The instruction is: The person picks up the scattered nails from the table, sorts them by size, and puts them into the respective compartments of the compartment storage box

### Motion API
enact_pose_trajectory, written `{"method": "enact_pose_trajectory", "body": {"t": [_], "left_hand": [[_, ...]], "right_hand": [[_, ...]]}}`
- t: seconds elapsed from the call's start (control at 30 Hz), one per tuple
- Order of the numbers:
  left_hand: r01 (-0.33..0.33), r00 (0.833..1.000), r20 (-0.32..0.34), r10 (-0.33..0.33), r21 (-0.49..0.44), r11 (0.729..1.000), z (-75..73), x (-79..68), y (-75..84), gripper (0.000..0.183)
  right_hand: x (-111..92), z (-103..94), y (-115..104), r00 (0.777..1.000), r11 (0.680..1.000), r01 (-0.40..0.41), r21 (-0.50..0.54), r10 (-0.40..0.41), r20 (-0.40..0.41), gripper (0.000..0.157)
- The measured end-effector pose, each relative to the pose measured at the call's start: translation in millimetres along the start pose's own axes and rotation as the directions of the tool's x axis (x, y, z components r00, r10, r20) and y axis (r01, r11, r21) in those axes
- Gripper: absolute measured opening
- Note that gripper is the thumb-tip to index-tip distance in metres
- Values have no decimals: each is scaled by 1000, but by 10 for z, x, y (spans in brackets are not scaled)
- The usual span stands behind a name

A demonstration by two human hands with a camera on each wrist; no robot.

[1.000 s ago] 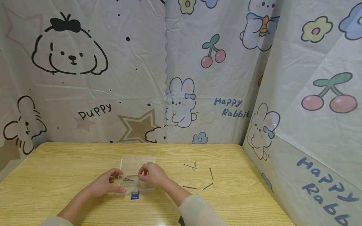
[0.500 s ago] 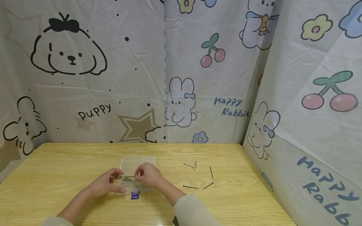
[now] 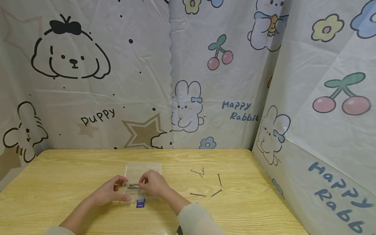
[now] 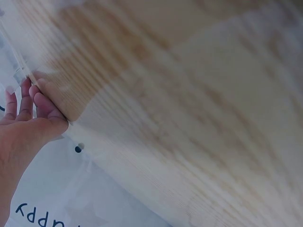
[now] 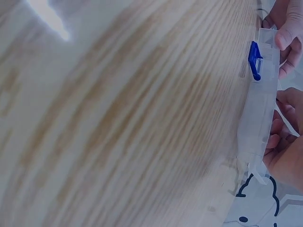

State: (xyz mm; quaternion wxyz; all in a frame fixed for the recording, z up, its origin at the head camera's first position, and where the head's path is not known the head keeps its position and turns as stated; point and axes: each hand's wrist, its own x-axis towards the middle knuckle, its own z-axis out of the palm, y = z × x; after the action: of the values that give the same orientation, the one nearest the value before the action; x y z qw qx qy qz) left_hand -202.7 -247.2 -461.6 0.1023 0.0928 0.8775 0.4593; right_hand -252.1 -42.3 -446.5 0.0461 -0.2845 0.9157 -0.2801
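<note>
The clear plastic box sits on the wooden table, with its lid open behind and its blue latch at the front. The left hand holds the left end of the box, with a wide space between thumb and fingers. The right hand is over the box, its fingertips close together, and pinches the end of one nail. Other nails lie inside, under this one. To the right, a small group of nails lies together, and three single nails lie apart.
</note>
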Motion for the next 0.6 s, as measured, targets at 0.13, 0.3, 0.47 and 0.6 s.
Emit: {"method": "enact_pose_trajectory", "body": {"t": [0.13,0.3,0.47,0.6], "left_hand": [[4,1000,6,-4,-6,1000,1,1,0,73],[16,1000,13,-16,-13,1000,3,3,0,73],[15,1000,16,-14,-18,1000,-1,2,2,73],[9,1000,17,-8,-27,1000,-10,-5,9,74]], "right_hand": [[9,8,-1,1000,1000,-9,1,9,2,8],[9,19,2,999,999,-33,-9,33,5,10],[-17,-22,9,999,999,-42,-4,42,10,12],[-42,-104,28,999,999,-40,-7,41,12,12]]}}
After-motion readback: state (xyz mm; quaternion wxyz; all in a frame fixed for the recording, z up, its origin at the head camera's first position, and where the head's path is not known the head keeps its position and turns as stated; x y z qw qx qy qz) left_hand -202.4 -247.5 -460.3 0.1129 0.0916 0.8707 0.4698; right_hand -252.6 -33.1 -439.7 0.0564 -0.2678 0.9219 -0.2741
